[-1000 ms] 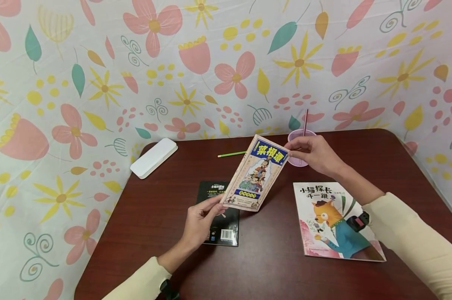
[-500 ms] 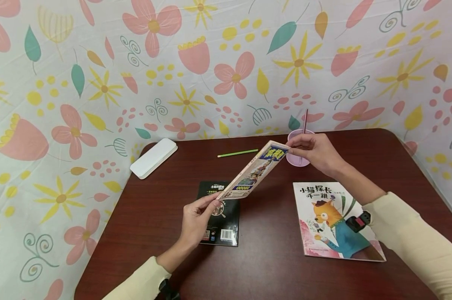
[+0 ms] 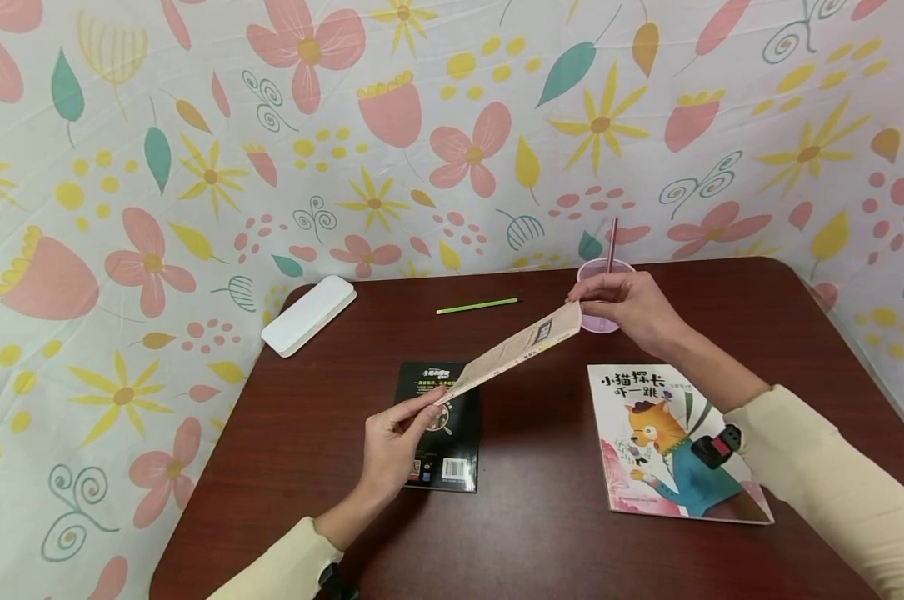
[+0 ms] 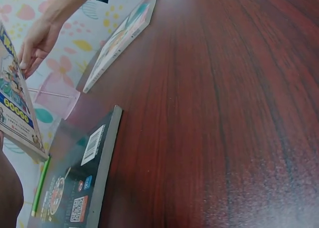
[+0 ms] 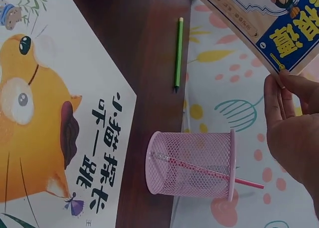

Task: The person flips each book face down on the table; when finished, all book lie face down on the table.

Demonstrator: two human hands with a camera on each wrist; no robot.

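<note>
Held in the air above the table is a thin tan book [image 3: 517, 350], tilted so that its back and spine show in the head view. My left hand [image 3: 393, 446] pinches its lower left corner; my right hand [image 3: 631, 308] pinches the upper right corner. In the right wrist view the book's blue and tan front cover [image 5: 279, 23] shows by the right fingertips. Beneath the left hand lies a black book [image 3: 459, 442], back side up with a barcode, partly covered by that hand. Under the right forearm a white picture book [image 3: 624, 467] with an orange cat lies flat.
Behind the right hand stands a pink mesh pen cup [image 5: 192, 163] with one pink pencil [image 5: 249, 183] in it. A green pencil [image 3: 477, 306] lies near the back edge. At the back left is a white case [image 3: 309, 317]. A flowered cloth [image 3: 452, 150] hangs behind the dark table [image 3: 541, 533].
The tan book has turned over between my hands: its front cover faced the head camera before, and now its back and spine show. Both hands stay almost in place.
</note>
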